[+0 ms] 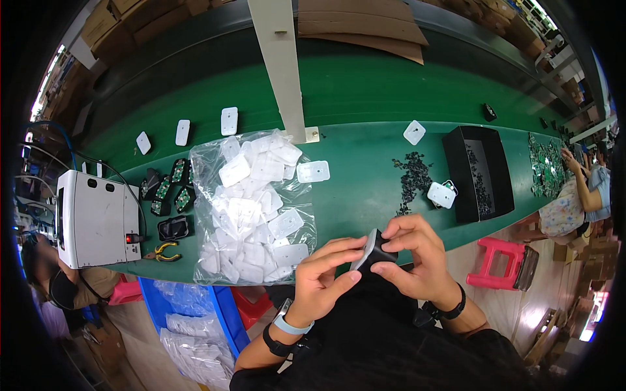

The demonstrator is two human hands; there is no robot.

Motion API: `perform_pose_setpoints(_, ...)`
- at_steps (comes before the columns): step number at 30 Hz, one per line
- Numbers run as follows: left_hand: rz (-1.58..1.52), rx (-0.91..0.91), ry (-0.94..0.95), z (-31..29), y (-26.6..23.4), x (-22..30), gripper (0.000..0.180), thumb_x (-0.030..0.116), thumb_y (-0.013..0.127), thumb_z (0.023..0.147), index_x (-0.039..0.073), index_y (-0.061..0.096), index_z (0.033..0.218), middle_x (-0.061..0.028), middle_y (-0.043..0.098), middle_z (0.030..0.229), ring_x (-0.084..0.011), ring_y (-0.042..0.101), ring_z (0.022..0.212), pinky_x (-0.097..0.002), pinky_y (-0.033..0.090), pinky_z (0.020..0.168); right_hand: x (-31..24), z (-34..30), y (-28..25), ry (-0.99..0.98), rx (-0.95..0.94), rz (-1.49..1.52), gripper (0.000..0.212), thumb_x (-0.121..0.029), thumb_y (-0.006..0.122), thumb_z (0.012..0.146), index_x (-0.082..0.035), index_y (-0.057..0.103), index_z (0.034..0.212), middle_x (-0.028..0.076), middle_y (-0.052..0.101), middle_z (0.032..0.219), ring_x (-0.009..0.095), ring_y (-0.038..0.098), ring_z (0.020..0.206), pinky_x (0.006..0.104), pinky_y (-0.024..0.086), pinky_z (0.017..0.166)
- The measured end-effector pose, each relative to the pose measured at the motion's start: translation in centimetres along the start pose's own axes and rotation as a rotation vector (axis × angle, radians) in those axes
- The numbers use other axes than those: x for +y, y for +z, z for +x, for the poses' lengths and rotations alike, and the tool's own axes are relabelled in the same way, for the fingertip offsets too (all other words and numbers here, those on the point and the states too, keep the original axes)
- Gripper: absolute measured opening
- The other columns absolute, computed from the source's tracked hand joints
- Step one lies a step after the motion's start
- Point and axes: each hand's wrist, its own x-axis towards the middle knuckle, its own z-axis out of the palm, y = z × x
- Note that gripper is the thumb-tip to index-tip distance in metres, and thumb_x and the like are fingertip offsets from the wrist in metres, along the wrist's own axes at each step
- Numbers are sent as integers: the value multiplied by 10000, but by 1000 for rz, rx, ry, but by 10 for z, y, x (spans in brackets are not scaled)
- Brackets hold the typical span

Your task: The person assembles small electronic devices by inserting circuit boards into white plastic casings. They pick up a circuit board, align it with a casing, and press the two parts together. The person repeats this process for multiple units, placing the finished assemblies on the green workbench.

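Observation:
Near the front edge of the green bench, a small black plastic housing point(383, 253) with a pale cover plate point(368, 246) against its left face is held up between both hands. My left hand point(326, 277) presses its fingertips on the pale side. Around the black side, the fingers and thumb of my right hand point(417, 260) are closed. Left of my hands, a clear plastic bag point(202, 195) lies spread under a heap of white plastic covers point(244, 212). Beyond my right hand sit a white cover point(441, 195) and a scatter of small black parts point(414, 179).
A black open box point(456, 176) with small black parts stands at the right. At the left are a white machine point(98, 218), yellow-handled pliers point(166, 253) and several black housings with green circuit boards point(179, 171). A grey post point(277, 65) rises mid-bench. A co-worker's arm point(577, 169) reaches in far right.

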Motion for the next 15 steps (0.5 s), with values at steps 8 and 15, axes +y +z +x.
perform_pose_setpoints(8,72,-16,69,-2,-4,4,290,-58,772,841,16,762,1121,-203,652,1324,-327,602,1240,-400,518,1003,-10,-1,0,-45,-12,15,344,-70,881,780,-4,669,1042,169,601,1158,250,715,973,343,616,825)
perform_pose_setpoints(15,133,-43,115,-1,-7,3,291,-31,810,813,26,774,1096,-181,691,1264,-336,614,1221,-400,522,983,-12,-2,0,-55,-14,-10,335,-90,885,780,-6,676,1028,172,609,1152,244,705,955,341,613,806)
